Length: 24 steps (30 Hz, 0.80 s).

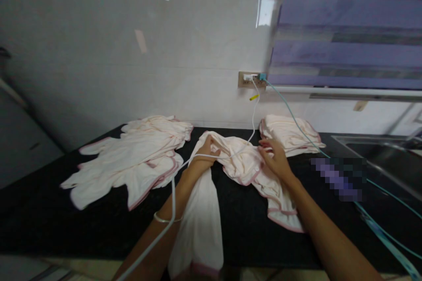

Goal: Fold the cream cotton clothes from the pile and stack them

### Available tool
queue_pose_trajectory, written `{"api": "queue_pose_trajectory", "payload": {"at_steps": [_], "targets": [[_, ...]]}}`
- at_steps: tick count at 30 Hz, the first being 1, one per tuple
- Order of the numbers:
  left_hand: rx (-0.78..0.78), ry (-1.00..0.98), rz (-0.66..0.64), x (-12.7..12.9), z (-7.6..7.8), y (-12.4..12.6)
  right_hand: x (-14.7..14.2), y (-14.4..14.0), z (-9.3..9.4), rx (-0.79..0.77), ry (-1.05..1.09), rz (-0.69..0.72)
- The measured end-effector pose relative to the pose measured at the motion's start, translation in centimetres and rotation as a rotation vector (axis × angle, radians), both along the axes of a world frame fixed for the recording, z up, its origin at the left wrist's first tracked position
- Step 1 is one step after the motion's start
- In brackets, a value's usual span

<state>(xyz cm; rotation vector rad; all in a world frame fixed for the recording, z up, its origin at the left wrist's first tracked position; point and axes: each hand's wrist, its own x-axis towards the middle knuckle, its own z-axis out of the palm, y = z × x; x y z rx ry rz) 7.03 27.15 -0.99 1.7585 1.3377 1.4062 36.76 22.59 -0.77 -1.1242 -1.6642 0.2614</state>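
Observation:
A cream garment with pink trim [235,145] lies crumpled on the black counter in front of me, and one long part of it hangs down past the front edge. My left hand [208,153] is at its upper left part, the fingers closed on a fold of the cloth and partly hidden by it. At the garment's right side is my right hand [276,158], fingers apart and curved, close to the fabric; whether it touches cannot be made out. A white cable [253,118] crosses in front of the garment and my left forearm.
Several similar garments [132,158] lie spread in a pile to the left. A folded stack [283,131] sits at the back right, beside a metal sink [379,153]. A wall outlet [242,80] holds two plugs; a teal cord [286,103] runs right past a blurred-out patch.

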Motion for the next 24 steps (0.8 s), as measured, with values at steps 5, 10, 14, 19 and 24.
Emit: {"api": "queue_pose_trajectory", "payload": {"at_steps": [5,10,14,19,24], "targets": [[0.267,0.276,0.026,1.2,-1.1,1.1,-2.7,-2.4,0.7,-0.19,-0.29,0.339],[0.371,0.37,0.17,0.3,-1.0,1.6,-5.4,-3.7,0.3,-0.181,-0.434,0.507],[0.397,0.414,0.216,-0.3,-0.4,1.5,-6.2,-3.4,-0.5,-0.169,-0.637,0.371],[0.325,0.268,0.19,-0.1,-0.5,1.9,-5.7,-2.7,-0.4,-0.198,-0.488,0.293],[0.299,0.152,0.174,-0.3,-0.6,2.2,-3.1,-2.5,1.1,-0.437,0.063,0.501]]}}
